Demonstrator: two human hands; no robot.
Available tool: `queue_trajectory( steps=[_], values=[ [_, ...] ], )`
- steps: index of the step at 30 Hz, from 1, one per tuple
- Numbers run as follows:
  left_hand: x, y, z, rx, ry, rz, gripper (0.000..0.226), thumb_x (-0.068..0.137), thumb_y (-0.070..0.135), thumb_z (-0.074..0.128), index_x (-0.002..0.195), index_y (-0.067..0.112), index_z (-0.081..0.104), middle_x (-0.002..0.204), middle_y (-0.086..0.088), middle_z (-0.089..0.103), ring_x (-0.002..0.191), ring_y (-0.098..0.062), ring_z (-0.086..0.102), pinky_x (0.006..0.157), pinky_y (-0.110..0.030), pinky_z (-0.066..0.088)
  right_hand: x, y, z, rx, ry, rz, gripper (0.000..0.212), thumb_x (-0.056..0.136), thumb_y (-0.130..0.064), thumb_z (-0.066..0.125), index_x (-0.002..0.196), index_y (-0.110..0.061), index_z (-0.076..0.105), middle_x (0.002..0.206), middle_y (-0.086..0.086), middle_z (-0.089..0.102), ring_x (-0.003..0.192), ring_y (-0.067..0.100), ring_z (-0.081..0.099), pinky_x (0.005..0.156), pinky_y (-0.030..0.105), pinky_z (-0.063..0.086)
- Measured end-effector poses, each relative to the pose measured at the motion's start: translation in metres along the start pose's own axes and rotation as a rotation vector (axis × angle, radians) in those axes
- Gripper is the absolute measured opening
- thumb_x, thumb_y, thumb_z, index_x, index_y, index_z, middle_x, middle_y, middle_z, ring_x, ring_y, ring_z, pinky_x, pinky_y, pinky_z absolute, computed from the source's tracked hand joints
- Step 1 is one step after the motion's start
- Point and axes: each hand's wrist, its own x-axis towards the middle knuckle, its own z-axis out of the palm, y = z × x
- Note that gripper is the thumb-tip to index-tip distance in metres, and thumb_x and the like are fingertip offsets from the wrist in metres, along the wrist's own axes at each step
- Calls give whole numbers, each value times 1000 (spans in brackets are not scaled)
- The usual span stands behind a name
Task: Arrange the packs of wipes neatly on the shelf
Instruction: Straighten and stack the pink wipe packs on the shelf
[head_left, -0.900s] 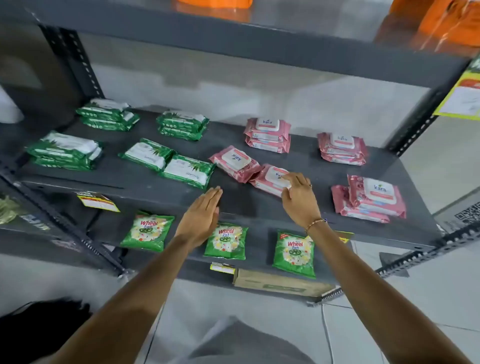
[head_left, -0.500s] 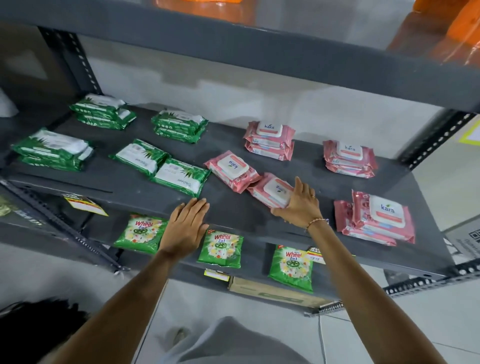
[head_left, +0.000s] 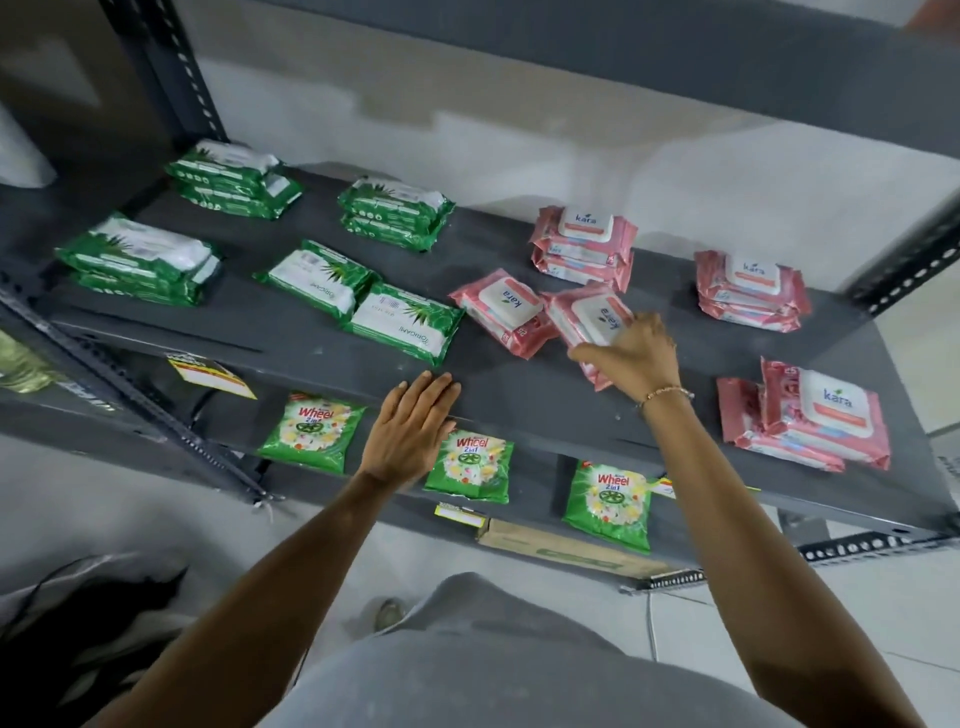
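Green and pink packs of wipes lie on a dark grey shelf (head_left: 519, 400). My right hand (head_left: 631, 358) grips a pink pack (head_left: 589, 314) near the shelf's middle and tilts it up off the surface. A second loose pink pack (head_left: 501, 309) lies just left of it. My left hand (head_left: 410, 428) rests flat, fingers together, on the shelf's front edge and holds nothing. Two loose green packs (head_left: 402, 322) (head_left: 317, 278) lie side by side left of centre. Green stacks (head_left: 140, 260) (head_left: 234, 179) (head_left: 395, 213) fill the left; pink stacks (head_left: 584, 244) (head_left: 748, 291) (head_left: 815, 415) fill the right.
On the lower shelf lie three green Wheel detergent pouches (head_left: 311, 431) (head_left: 470, 467) (head_left: 608, 504) and a flat cardboard box (head_left: 566, 548). Upright perforated posts (head_left: 176, 67) (head_left: 914, 260) stand at the back corners. Another shelf board (head_left: 675, 57) hangs overhead. White tiled floor lies below.
My right hand has closed on the pink pack and lifted its near edge, moving it slightly back. My left hand has stayed on the front edge.
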Motion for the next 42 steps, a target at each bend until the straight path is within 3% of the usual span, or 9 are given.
queue_trajectory(
  steps=[7, 11, 16, 20, 26, 30, 36, 40, 42],
  values=[
    [4, -7, 7, 8, 44, 78, 52, 100, 35, 26, 124, 8, 64, 127, -10, 64, 114, -27, 63, 92, -41, 51, 13, -57, 26, 43, -19, -185, 80, 62, -43, 77, 122, -7, 40, 120, 11, 52, 112, 31, 50, 94, 50, 47],
    [4, -9, 11, -21, 83, 90, 57, 101, 35, 18, 126, 9, 63, 129, -10, 63, 117, -27, 62, 94, -42, 49, 28, -79, 37, -42, -123, -217, 81, 64, -43, 77, 126, -6, 39, 121, 12, 51, 112, 29, 50, 94, 51, 46],
    [8, 1, 6, -149, 212, 20, 39, 87, 28, 46, 115, 9, 64, 116, -11, 66, 105, -27, 57, 87, -39, 37, 37, -77, 34, -77, -258, -197, 91, 66, -57, 73, 134, -8, 37, 129, 11, 52, 118, 30, 50, 96, 49, 47],
    [34, 35, -22, -387, 198, 20, 29, 85, 17, 47, 108, 8, 63, 109, -9, 61, 87, -24, 60, 74, -34, 42, 45, -72, 19, 85, -319, -172, 71, 73, -78, 43, 102, -16, 64, 96, 2, 69, 90, 24, 65, 72, 32, 50],
    [118, 82, -71, -1173, -224, -709, 60, 99, 38, 35, 147, 2, 24, 144, -17, 31, 129, -28, 35, 103, -36, 32, 50, -52, 10, 312, -408, -35, 22, 83, -53, 57, 85, -33, 63, 96, -3, 73, 80, 7, 68, 66, 21, 52],
    [145, 80, -74, -1105, -315, -916, 71, 97, 46, 38, 146, 0, 17, 149, -23, 27, 132, -38, 37, 107, -44, 34, 41, -43, 11, 307, -462, 14, 42, 81, -58, 58, 89, -19, 71, 91, 4, 75, 85, 16, 70, 82, 31, 57],
    [164, 40, -70, -981, -415, -622, 62, 92, 52, 42, 127, 1, 48, 126, -19, 60, 112, -33, 58, 85, -33, 41, 17, -37, 29, 597, -496, 188, 56, 80, -40, 69, 126, -10, 54, 120, 14, 65, 99, 22, 68, 78, 36, 60],
    [167, 37, -67, -942, -374, -585, 57, 88, 49, 53, 127, 7, 54, 128, -15, 58, 118, -31, 55, 91, -34, 43, 25, -33, 11, 118, -324, 174, 125, 67, -75, 58, 148, -8, -11, 158, 12, -3, 145, 30, 10, 113, 43, 25],
    [159, 53, -64, -927, -252, -688, 74, 88, 46, 57, 141, 0, 34, 144, -22, 37, 132, -37, 38, 107, -41, 34, 42, -31, -3, 39, -255, 148, 119, 67, -82, 47, 150, -12, -1, 156, 9, 4, 144, 28, 8, 114, 43, 21]
  ],
)
